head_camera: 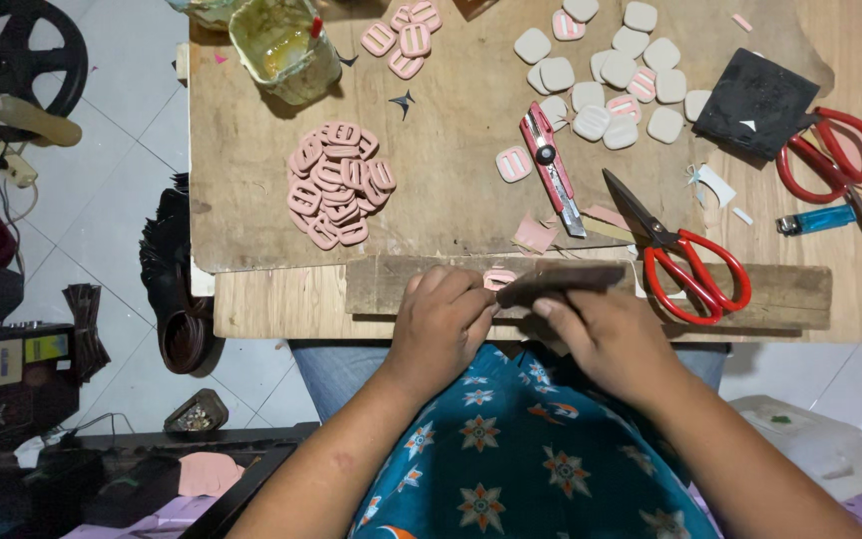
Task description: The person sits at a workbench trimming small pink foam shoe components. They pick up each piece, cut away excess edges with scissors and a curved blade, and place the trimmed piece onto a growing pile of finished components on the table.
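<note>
Gripping a dark strip (561, 282) at the table's (271, 299) near edge, your right hand (606, 339) pinches its end while your left hand (441, 324) curls closed beside a pink buckle (499, 278); red scissors (695, 269) lie just right.

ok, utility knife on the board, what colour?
Red utility knife, silver blade; clearest in the head view.

Left hand (441, 324) and right hand (606, 334) meet, fingers curled, pinching.
</note>
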{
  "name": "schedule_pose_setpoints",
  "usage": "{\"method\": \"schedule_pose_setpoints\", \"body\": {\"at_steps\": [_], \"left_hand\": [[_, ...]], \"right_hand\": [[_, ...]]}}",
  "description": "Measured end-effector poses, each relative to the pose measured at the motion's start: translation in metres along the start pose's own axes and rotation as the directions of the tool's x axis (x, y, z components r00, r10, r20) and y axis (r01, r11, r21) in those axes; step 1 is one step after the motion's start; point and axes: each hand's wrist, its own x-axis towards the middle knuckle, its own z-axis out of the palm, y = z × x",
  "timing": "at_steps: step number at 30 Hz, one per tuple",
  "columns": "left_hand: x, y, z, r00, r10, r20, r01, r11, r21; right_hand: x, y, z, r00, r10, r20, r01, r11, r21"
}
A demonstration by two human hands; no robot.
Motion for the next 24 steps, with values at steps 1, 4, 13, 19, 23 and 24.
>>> {"method": "schedule_pose_setpoints", "body": {"at_steps": [1, 4, 13, 19, 23, 24], "left_hand": [[0.0, -0.001, 0.0, 1.0, -0.006, 0.001, 0.006, 1.0, -0.013], [0.0, -0.002, 0.0, 0.995, -0.083, 0.053, 0.083, 0.997, -0.003], [0.005, 0.007, 0.014, 0.982, -0.188, 0.012, 0.188, 0.982, 0.025], [0.006, 0.01, 0.013, 0.955, -0.29, 0.064, 0.291, 0.956, -0.018], [0.009, 0.013, 0.015, 0.956, -0.291, 0.04, 0.293, 0.956, -0.037], [0.009, 0.014, 0.015, 0.963, -0.27, 0.012, 0.27, 0.962, -0.038]], "right_hand": [[-0.002, 0.0, 0.0, 0.998, -0.064, 0.005, 0.064, 0.995, -0.073], [-0.011, -0.003, 0.003, 0.904, -0.361, -0.229, 0.381, 0.923, 0.047], [-0.006, 0.001, 0.0, 0.975, -0.182, -0.131, 0.205, 0.959, 0.197], [-0.011, -0.006, 0.009, 0.943, -0.288, -0.168, 0.319, 0.926, 0.201], [-0.011, 0.005, 0.011, 0.985, -0.123, -0.12, 0.154, 0.942, 0.298], [-0.012, 0.008, 0.012, 0.993, -0.043, -0.113, 0.081, 0.928, 0.365]]}}
